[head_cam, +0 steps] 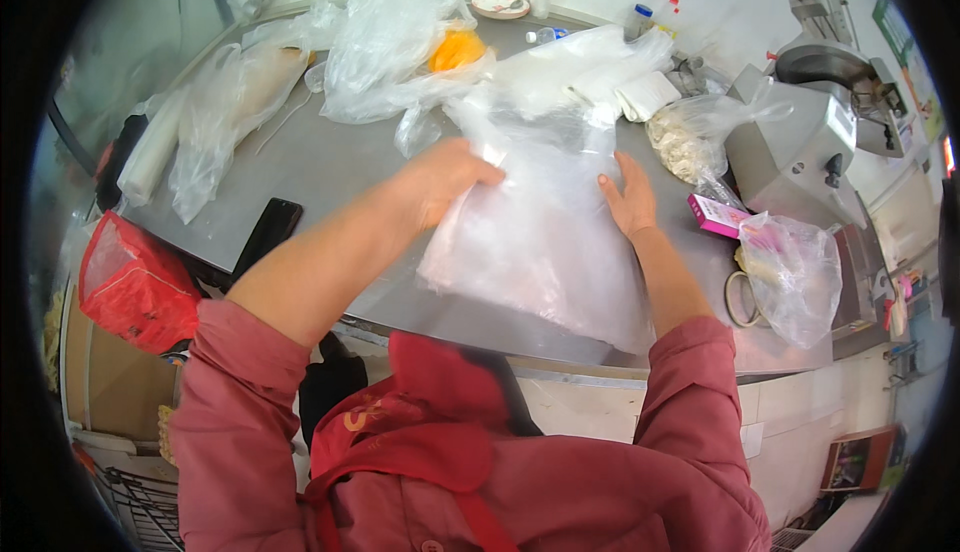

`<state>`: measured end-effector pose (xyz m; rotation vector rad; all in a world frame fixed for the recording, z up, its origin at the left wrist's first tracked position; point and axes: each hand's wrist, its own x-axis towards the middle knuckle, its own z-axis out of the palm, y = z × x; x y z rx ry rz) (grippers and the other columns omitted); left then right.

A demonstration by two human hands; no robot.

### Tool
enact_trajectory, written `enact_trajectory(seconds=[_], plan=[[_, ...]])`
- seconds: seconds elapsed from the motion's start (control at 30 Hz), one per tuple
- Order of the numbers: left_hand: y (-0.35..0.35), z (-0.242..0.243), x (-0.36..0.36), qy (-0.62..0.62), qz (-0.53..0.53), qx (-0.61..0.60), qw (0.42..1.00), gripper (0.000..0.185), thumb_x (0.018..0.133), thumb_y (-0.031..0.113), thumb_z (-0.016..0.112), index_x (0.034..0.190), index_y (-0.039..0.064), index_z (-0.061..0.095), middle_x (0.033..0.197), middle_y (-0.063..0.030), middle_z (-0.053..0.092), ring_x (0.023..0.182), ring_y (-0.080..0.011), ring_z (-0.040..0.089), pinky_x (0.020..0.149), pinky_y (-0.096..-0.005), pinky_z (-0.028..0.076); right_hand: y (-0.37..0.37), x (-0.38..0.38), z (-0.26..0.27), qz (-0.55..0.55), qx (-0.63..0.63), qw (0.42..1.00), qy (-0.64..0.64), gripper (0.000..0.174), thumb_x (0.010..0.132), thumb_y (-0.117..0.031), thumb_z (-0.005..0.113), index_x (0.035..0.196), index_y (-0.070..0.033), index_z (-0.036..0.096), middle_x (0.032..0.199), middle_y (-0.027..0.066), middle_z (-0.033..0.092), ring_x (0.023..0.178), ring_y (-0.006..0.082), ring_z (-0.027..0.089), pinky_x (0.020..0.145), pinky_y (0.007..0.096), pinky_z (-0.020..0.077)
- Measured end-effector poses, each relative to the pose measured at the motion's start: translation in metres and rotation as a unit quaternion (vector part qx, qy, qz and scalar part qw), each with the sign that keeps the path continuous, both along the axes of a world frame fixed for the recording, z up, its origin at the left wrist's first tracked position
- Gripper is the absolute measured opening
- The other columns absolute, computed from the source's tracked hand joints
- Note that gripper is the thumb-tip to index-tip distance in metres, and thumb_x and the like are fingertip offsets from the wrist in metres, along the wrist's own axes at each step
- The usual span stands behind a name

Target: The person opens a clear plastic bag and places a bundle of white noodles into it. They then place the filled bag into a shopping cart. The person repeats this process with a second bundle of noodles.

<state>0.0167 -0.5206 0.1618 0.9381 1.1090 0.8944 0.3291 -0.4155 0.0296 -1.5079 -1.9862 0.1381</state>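
Note:
A large clear plastic bag (536, 252) lies spread on the grey metal tabletop (360, 169) before me, its handle end pointing away from me. My left hand (456, 177) is at the bag's upper left edge, with thumb and fingers closed on the plastic. On the opposite side, my right hand (630, 196) rests along the upper right edge, thumb apart from the fingers and nothing visibly gripped. Beyond the bag's far end lies a pile of white plastic bags (562, 68).
At the right stand a metal machine (802, 139), a bag of pale food (679, 136), a pink box (716, 216) and a tape roll (739, 301). On the left are a phone (268, 233), a plastic roll (154, 151) and a red bag (139, 282). A bowl (501, 5) sits behind.

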Motion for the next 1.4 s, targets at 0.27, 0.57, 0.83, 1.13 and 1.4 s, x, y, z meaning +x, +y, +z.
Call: enact_trajectory(seconds=[0.27,0.57,0.83,1.13,1.4], plan=[[0.024,0.115,0.039,0.146,-0.114,0.143,0.972,0.03,0.078,0.0,0.065,0.106,-0.008,0.061,0.102,-0.0198,0.065,0.089,-0.0281,0.066,0.077,-0.0425,0.056,-0.126,-0.007,0.049,0.053,-0.069,0.993,0.084,0.051,0.084,-0.022,0.065,0.132,-0.006,0.054,0.114,0.014,0.064,0.102,0.0289,0.062,0.088,0.0398,0.0495],[-0.034,0.207,0.081,0.562,-0.309,0.43,0.635,0.03,0.08,0.005,0.057,0.109,0.0,0.062,0.095,-0.0179,0.066,0.085,-0.0292,0.065,0.071,-0.0423,0.052,-0.115,-0.107,0.023,0.185,-0.051,0.975,0.113,0.05,0.085,-0.022,0.067,0.128,-0.003,0.05,0.126,0.0226,0.057,0.12,0.0398,0.052,0.099,0.0435,0.0417],[-0.086,0.155,0.053,0.694,-0.334,0.496,0.401,0.041,0.084,0.01,0.053,0.124,0.009,0.055,0.075,-0.0165,0.066,0.07,-0.036,0.066,0.062,-0.0453,0.052,-0.06,-0.145,0.038,0.263,0.08,0.953,0.13,0.043,0.085,-0.019,0.067,0.123,-0.003,0.055,0.121,0.0199,0.06,0.113,0.0381,0.056,0.096,0.0458,0.0437],[-0.102,0.0,0.001,0.612,-0.318,0.504,0.52,0.043,0.085,0.011,0.053,0.126,-0.004,0.053,0.073,-0.0146,0.066,0.066,-0.0299,0.067,0.054,-0.0419,0.051,-0.202,-0.067,0.033,0.177,-0.185,0.966,-0.045,0.033,0.079,-0.018,0.071,0.109,-0.004,0.064,0.109,0.015,0.063,0.101,0.0326,0.059,0.085,0.04,0.0487],[-0.13,-0.048,-0.007,0.616,-0.29,0.462,0.568,0.055,0.083,0.011,0.054,0.135,-0.005,0.046,0.077,-0.0134,0.066,0.068,-0.028,0.066,0.056,-0.0375,0.051,-0.254,-0.084,0.061,0.21,0.112,0.966,-0.102,0.046,0.064,-0.018,0.081,0.108,-0.015,0.068,0.111,0.0035,0.063,0.106,0.0266,0.059,0.101,0.0522,0.0359]])
